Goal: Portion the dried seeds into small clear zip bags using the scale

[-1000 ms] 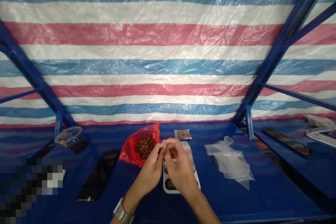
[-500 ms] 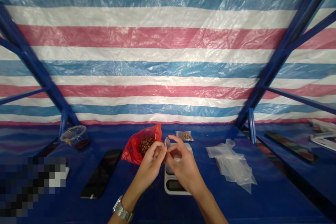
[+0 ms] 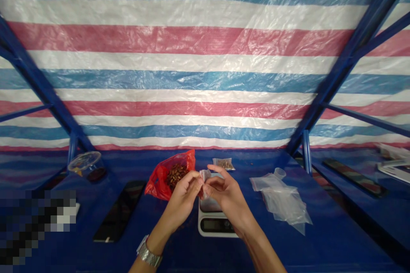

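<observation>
My left hand (image 3: pixel 185 195) and my right hand (image 3: pixel 226 194) meet above a small digital scale (image 3: pixel 211 224). Between their fingertips they pinch a small clear zip bag (image 3: pixel 205 175) by its upper edge. Reddish-brown contents seem to show low in it, mostly hidden by the fingers. My right index finger points away from the bag. Just left of the scale lies an open red plastic bag (image 3: pixel 156 179) holding brown dried pieces (image 3: pixel 176 175). A filled zip bag (image 3: pixel 224 164) rests flat behind the scale.
Loose clear zip bags (image 3: pixel 285 200) lie to the right, with a small clear cup (image 3: pixel 279 173) by them. On the left are a black phone (image 3: pixel 120 213) and a clear plastic tub (image 3: pixel 86 164). Blue metal bars (image 3: pixel 333 68) and a striped tarp (image 3: pixel 205 64) enclose the blue table.
The small zip bag has turned so more of its top edge shows between my fingers. My hands stay close together, and the view has shifted slightly.
</observation>
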A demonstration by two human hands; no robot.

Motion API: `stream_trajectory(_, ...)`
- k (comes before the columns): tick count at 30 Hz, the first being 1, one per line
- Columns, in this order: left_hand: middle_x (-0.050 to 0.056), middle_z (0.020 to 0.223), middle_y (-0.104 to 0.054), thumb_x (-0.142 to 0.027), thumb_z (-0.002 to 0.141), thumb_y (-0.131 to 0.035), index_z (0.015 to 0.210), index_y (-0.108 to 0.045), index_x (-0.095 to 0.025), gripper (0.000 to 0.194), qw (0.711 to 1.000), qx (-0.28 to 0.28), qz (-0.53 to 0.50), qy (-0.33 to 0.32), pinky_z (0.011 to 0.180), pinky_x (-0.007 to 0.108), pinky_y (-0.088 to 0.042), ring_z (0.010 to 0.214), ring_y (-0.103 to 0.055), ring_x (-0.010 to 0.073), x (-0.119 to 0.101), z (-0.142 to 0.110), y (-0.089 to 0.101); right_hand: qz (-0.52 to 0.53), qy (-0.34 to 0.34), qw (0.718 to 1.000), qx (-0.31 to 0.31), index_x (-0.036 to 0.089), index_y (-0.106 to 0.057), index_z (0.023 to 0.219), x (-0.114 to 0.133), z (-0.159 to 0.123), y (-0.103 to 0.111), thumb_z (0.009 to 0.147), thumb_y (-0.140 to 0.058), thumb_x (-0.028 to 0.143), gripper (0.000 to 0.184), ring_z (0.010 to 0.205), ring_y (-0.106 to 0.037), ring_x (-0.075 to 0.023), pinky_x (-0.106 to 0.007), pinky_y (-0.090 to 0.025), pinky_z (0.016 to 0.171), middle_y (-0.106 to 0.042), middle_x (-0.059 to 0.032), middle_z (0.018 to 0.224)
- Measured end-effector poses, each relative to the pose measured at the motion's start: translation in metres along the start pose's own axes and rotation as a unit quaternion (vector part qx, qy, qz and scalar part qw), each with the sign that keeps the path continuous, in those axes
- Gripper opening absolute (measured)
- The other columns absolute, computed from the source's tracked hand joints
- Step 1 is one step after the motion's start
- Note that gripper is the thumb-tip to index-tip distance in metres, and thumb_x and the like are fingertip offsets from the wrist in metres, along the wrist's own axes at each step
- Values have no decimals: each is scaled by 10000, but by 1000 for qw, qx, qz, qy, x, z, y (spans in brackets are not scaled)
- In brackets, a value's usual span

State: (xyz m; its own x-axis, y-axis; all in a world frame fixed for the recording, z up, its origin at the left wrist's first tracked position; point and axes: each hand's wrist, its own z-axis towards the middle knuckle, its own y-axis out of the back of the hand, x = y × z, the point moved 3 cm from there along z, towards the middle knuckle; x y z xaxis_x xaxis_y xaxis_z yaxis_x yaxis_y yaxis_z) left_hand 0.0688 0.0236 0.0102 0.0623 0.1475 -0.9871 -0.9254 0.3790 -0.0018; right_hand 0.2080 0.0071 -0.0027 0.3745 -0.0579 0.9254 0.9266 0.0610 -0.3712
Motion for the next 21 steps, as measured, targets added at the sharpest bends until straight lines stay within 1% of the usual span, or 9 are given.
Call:
stream_trajectory(3,-33,710,-555,-520,975,-567,894,-594,-194,336,999,-10,39,-14,656,252,-439,663,-545,130,-1,0,-1,-5,-10,1000,-2,245,-602,1285,1,-2,0,761,-868,382,604,731,-699,-152,-300,-552,761,-729,22,820)
stream_trajectory(5,-34,720,-560,-519,968,-575,912,-587,-196,328,999,-1,44,-7,662,253,-440,671,-553,132,-1,-1,-1,-12,-5,1000,-4,243,-595,1275,4,-4,-1,768,-856,380,587,721,-692,-150,-298,-548,748,-729,19,829)
stream_trajectory(7,-33,729,-568,-508,962,-587,913,-578,-198,315,999,14,43,3,687,257,-450,694,-569,138,0,-2,-1,-30,5,1000,-1,241,-582,1263,7,-6,-2,764,-847,355,577,704,-687,-151,-296,-544,725,-724,20,826)
stream_trajectory(9,-29,749,-573,-497,956,-597,900,-575,-199,305,999,17,45,6,703,259,-460,714,-576,141,1,-3,-1,-61,13,998,3,236,-574,1251,8,-7,-3,755,-834,320,566,688,-681,-150,-288,-537,697,-711,27,806)
stream_trajectory(12,-11,813,-596,-478,960,-591,907,-591,-199,284,998,12,61,-1,722,263,-479,760,-593,150,2,-5,-2,-102,12,995,-11,226,-577,1217,5,-9,-2,728,-819,291,549,678,-676,-153,-278,-530,661,-695,33,776)
stream_trajectory(16,7,868,-623,-469,984,-548,942,-612,-199,280,996,-2,80,-25,742,269,-497,812,-621,165,3,-8,-7,-122,-5,992,-33,220,-562,1209,1,-10,1,699,-808,270,569,650,-668,-155,-264,-520,622,-690,47,721)
stream_trajectory(18,10,872,-639,-475,982,-549,976,-623,-197,288,997,-5,78,-15,731,272,-500,793,-627,165,5,-9,-6,-124,-13,992,-22,217,-546,1237,2,-10,0,715,-794,275,580,641,-671,-155,-265,-522,623,-693,51,707)
stream_trajectory(21,-2,812,-649,-475,965,-585,989,-636,-191,290,998,15,66,15,738,277,-497,759,-630,162,6,-11,-2,-125,-13,992,13,214,-512,1315,7,-12,-2,733,-800,293,654,685,-699,-169,-284,-541,665,-719,36,745)
